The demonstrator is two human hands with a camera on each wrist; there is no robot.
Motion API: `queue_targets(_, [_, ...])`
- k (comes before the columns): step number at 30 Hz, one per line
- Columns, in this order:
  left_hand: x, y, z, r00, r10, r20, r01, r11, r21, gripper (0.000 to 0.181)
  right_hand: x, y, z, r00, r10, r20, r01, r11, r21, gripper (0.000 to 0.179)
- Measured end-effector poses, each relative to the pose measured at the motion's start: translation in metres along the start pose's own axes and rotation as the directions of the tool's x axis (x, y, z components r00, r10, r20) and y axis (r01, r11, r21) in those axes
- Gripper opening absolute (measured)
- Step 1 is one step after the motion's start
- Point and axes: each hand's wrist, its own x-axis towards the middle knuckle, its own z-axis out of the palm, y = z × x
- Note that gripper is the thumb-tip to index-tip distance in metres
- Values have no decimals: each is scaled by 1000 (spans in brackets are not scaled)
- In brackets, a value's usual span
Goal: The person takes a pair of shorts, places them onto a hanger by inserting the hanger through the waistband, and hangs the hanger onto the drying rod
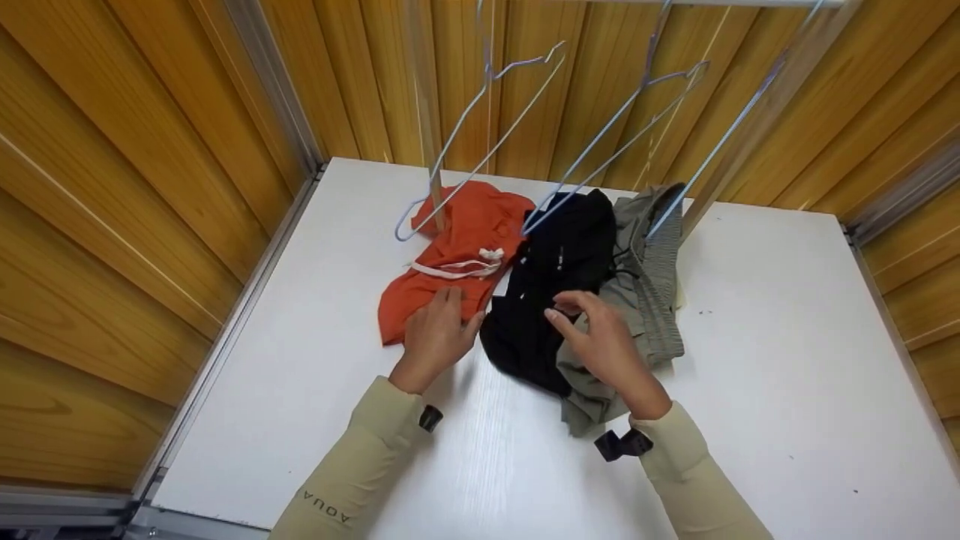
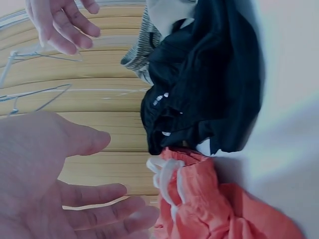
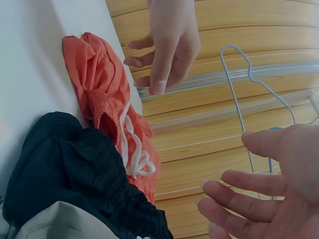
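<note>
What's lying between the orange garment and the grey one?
The black garment lies between the orange garment and the grey garment. The head view shows this most clearly; both wrist views show the same order.

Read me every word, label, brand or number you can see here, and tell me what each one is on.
"AQUA": dark letters on the person's left sleeve.
Small white marks on the black garment: too small and blurred to read.
I can make out no other text.
</note>
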Motion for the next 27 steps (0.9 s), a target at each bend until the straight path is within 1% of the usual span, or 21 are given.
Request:
queue_targets(3, [3,-2,5,1000,-11,12,11,1000,0,44,1,1,3,1000,14,9,-14,1000,8,28])
queue_targets(6, [6,-4,11,1000,-10,16,10,1000,8,44,2,2,5,1000,23,12,-23,1000,21,28])
queue_targets(10, [10,-7,20,1000,-6,2,6,1000,23,43,3,3,8,999,26,18,-27,999,33,28])
queue_targets(13, [14,-9,26,1000,-9,-23,9,1000,24,43,4,4,10,999,28,21,-29,999,35,28])
queue_targets(17, [18,-11,33,999,-30,-25,31,999,10,48,5,5,12,999,30,23,-31,999,34,28])
queue_targets(21, [23,-13,40,998,-65,-16,65,998,4,53,6,5,13,999,33,29,-34,999,37,28])
queue_targets(27, [29,-14,48,993,-114,-12,114,993,-3,55,5,6,12,998,44,43,-46,998,44,26])
